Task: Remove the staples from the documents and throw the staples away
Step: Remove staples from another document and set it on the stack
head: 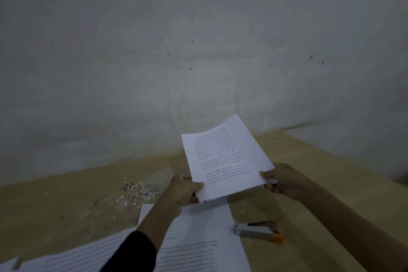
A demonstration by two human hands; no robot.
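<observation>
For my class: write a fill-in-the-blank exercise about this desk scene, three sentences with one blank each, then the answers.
The left hand and right hand hold one printed ___ above the table.
The metal tool lying on the table has an ___ tip.
The heap of scraps lies to the ___ of the left hand.
Missing words: document; orange; left.

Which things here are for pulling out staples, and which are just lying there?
For the job: held papers, in left hand and right hand; stapler; loose papers; heap of small bits.
Just there: table; wall.
</observation>
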